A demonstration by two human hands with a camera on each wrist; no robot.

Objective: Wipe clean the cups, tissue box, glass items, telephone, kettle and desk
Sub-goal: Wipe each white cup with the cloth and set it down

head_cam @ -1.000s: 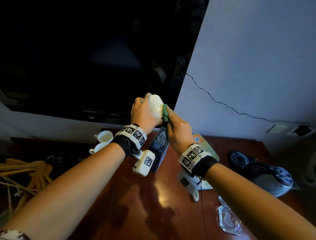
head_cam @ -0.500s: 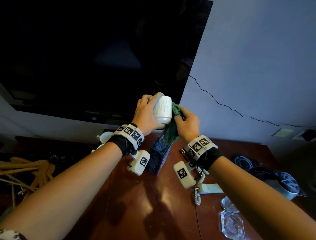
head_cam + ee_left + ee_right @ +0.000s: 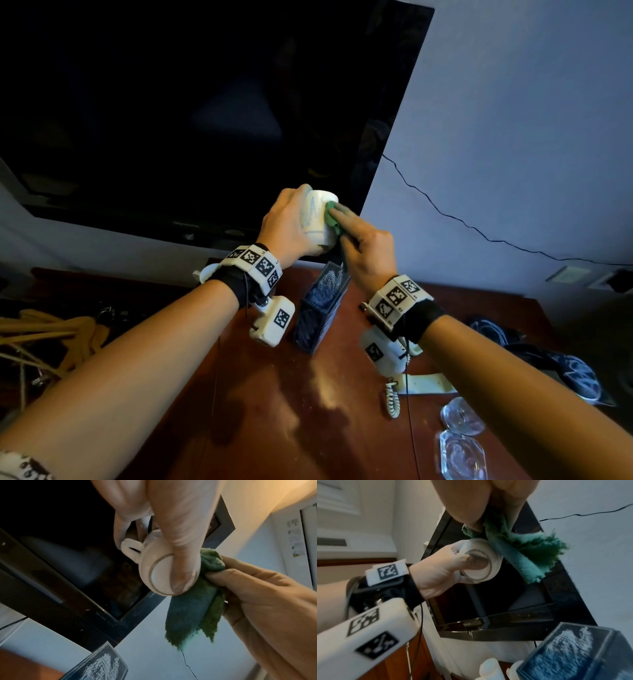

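My left hand (image 3: 291, 222) grips a white cup (image 3: 317, 219) held up in the air in front of the TV, thumb across its base (image 3: 161, 574). My right hand (image 3: 368, 250) pinches a green cloth (image 3: 331, 217) and presses it against the cup's right side; the cloth (image 3: 193, 604) hangs down below the cup. Below on the wooden desk (image 3: 274, 411) stand a dark tissue box (image 3: 320, 308), a white telephone (image 3: 424, 382) with a coiled cord, two glass items (image 3: 460, 435) and a kettle (image 3: 561, 370) at the right.
A large black TV (image 3: 188, 120) hangs on the wall just behind the cup. More white cups (image 3: 205, 272) sit behind my left wrist. Wooden hangers (image 3: 44, 335) lie at the far left. A thin black cable (image 3: 479, 229) runs along the wall to sockets (image 3: 582, 275).
The cup has turned in my left hand. My right hand with the cloth has moved up along the cup's side toward its rim.
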